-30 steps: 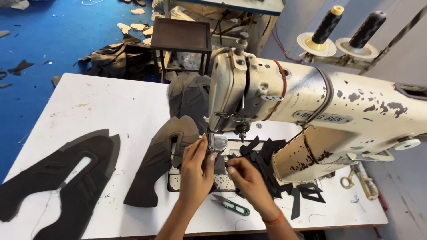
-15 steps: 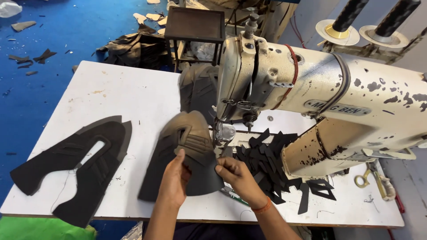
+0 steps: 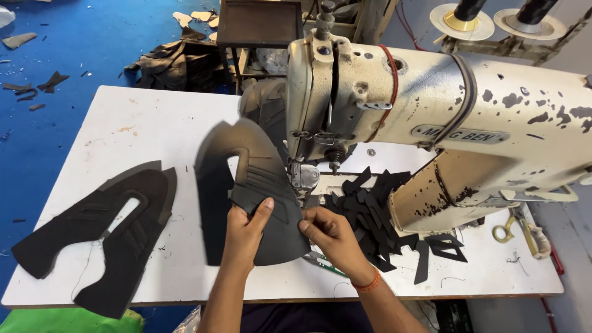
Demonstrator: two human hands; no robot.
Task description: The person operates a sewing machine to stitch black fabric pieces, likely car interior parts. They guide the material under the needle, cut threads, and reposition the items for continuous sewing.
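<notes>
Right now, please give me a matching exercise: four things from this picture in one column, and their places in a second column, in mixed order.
Things:
1. black shoe upper piece
2. stack of finished black uppers
3. pile of small black strips
4. yellow-handled scissors

Places:
A. flat on the white table, far left
B. on the table at the far right, beyond the machine arm
C. held between the left hand and right hand
D. under the arm of the cream sewing machine

Pairs: 1-C, 2-A, 3-D, 4-B
</notes>
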